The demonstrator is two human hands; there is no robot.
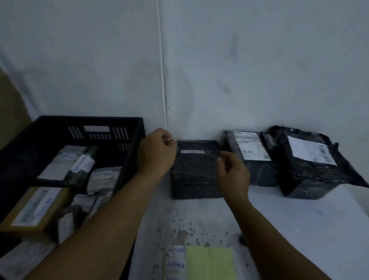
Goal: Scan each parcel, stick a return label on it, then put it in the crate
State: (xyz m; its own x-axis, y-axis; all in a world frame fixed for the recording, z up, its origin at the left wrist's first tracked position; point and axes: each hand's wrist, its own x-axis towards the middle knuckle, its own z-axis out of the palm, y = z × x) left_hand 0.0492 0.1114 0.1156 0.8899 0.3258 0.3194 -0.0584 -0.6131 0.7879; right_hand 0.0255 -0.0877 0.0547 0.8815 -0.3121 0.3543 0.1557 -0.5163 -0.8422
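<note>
So, the black parcel (195, 169) is sat at the centre of the frame on the bench (288, 224), pushed back near the wall, and it's flanked by both hands. The left hand (156, 151) is held at the parcel's upper left corner, fingers curled in, with something small and white pinched at the fingertips; whether that's a bit of label or backing can't be told. The right hand (232, 171) is placed against the parcel's right edge, fingers bent as if pinching something thin, but nothing can be made out in it, so its grip can't really be called.

A pale strip (193, 151) is already laid across the top, running left to right, between the two hands.

The crate (106, 120) is sat at middle left of the frame, just beside the parcel and right behind the left hand, so a leftward move is probably what's called for, with the left hand nearer.

More label sheets (176, 265) are seen at bottom centre.
</note>
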